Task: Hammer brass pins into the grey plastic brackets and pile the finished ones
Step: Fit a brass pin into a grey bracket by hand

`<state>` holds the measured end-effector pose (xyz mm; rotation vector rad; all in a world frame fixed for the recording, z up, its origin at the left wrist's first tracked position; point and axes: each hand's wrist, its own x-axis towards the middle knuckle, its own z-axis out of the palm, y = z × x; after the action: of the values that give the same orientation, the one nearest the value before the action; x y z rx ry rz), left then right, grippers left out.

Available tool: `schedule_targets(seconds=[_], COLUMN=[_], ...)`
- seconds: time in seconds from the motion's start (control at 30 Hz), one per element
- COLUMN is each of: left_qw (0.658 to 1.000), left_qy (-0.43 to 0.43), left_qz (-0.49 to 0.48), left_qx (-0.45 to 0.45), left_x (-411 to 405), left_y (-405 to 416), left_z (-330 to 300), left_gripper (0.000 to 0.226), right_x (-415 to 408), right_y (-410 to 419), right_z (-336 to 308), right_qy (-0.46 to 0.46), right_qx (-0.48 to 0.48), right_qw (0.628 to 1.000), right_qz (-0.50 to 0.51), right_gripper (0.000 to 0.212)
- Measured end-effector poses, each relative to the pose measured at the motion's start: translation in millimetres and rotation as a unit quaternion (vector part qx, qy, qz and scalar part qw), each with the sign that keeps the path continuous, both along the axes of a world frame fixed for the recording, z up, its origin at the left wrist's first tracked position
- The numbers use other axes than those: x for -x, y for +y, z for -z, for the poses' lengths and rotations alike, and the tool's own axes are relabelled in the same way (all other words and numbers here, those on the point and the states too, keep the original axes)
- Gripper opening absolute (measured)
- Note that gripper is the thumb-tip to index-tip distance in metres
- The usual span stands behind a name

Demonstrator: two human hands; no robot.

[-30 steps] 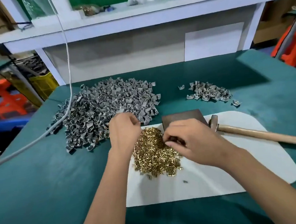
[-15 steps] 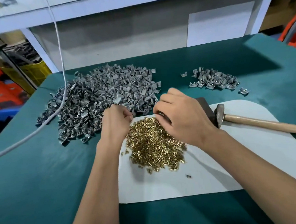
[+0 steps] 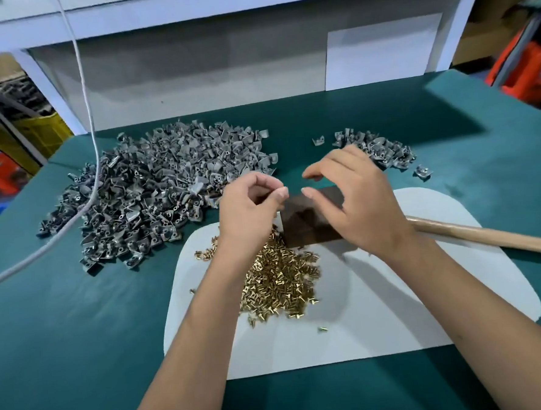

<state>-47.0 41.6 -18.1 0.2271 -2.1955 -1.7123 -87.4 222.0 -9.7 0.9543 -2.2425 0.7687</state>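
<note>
Brass pins: heaped mid white mat, beside dark block
Left hand: curled, pinch contents unclear
Right hand: fingers spread, empty
Brackets: big heap worktop's left-back; finished pile right-back
Risk: tiny pin slips, lost among heap

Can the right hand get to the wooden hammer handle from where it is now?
Probably yes. The right hand hovers open over the dark brown block, and the wooden hammer handle lies just to its right on the white mat, with nothing lying between them. The hammer's head is hidden behind the hand.
</note>
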Motion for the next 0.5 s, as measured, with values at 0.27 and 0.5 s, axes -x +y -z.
schedule_targets(seconds=[0.27,0.5], left_qw=[0.975,0.978], left_qy=[0.008,0.052], left_qz=[0.083,0.108], left_qx=[-0.206,-0.171], left_x=[-4.0,-3.8], left_y=[10.8,8.7], left_z=[-3.7,-2.6], left_gripper=[0.025,0.009], right_x=[-2.3,1.7], right_y=[-4.6,-5.0], right_z=[10.1,11.4], right_qy=[-0.006,-0.011], right_qx=[0.097,0.127], right_qw=[0.994,0.991], right_qz=[-0.048,-0.041], right_gripper=[0.016,0.015])
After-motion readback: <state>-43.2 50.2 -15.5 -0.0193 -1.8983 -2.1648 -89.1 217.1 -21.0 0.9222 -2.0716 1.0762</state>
